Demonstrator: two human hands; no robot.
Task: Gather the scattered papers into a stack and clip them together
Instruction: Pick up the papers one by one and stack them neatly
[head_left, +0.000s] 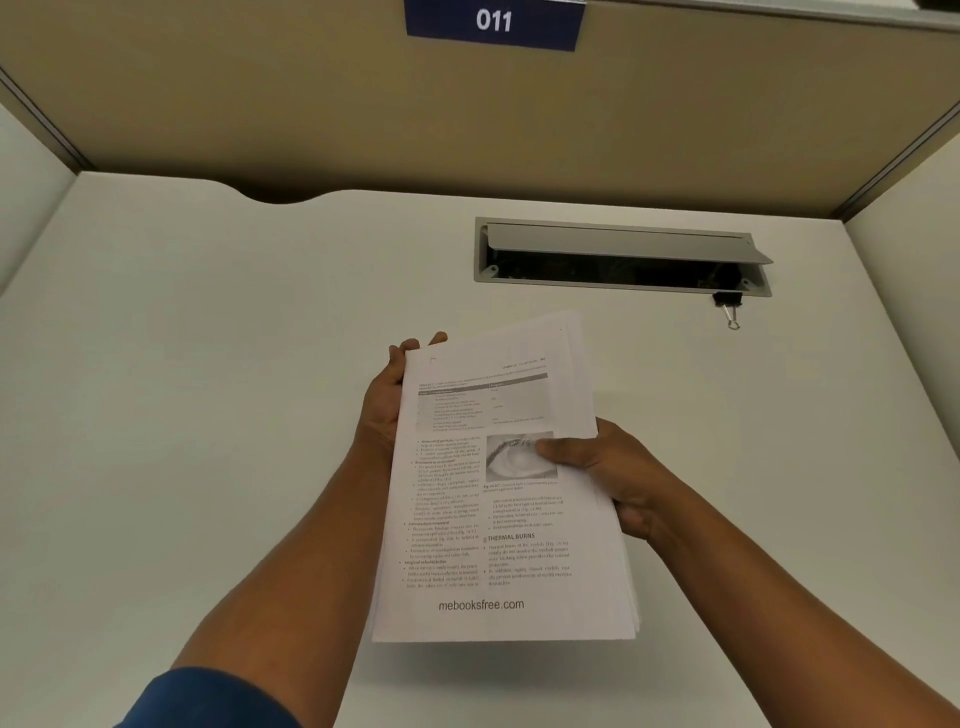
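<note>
White desk (208, 364); open cable hatch (621, 258); sign "011" (493, 22).

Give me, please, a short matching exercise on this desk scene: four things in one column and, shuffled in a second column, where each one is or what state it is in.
Things
1. stack of papers
2. binder clip
3. cable hatch
4. number sign

Places or states
A. lying on the desk, just in front of the hatch's right end
B. fixed at the top of the beige partition
C. held above the desk between left hand and right hand
D. set into the desk, lid raised

Pairs: 1-C, 2-A, 3-D, 4-B
</note>
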